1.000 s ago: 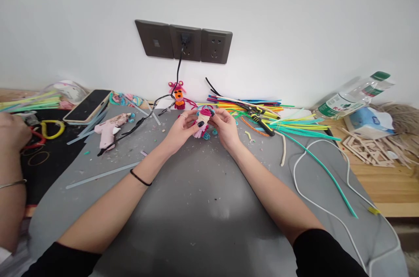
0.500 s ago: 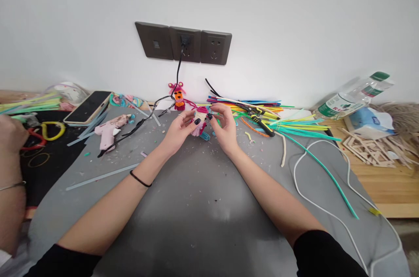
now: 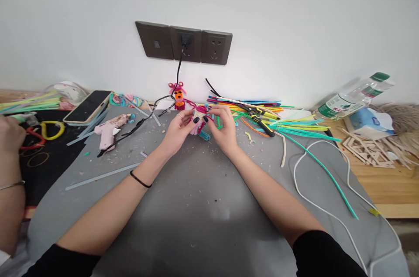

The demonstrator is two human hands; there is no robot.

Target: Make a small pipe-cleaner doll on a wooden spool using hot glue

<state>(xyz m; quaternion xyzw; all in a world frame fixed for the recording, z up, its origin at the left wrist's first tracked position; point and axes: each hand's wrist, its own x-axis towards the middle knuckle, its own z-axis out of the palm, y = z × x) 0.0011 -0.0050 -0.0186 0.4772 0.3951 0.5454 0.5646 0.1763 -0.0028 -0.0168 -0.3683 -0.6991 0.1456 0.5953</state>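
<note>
My left hand (image 3: 179,131) and my right hand (image 3: 223,128) meet over the far middle of a grey mat (image 3: 203,207). Between their fingertips they hold a small pipe-cleaner figure (image 3: 199,123), pink and cream with a magenta top and a teal piece below. My fingers cover most of it. A second small figure (image 3: 178,93), orange and magenta, stands behind against the wall.
A pink glue gun (image 3: 108,129) lies left, its black cord running to the wall sockets (image 3: 183,42). A phone (image 3: 87,105), coloured pipe cleaners (image 3: 278,119), pliers (image 3: 262,123), a white cord (image 3: 314,198), a bottle (image 3: 355,94) and wood pieces (image 3: 369,148) lie around. Another person's hand (image 3: 9,135) works at the far left.
My hands have turned the figure and shifted it slightly left and toward the wall; my right fingers now close over its top. The other person's hand moved a little.
</note>
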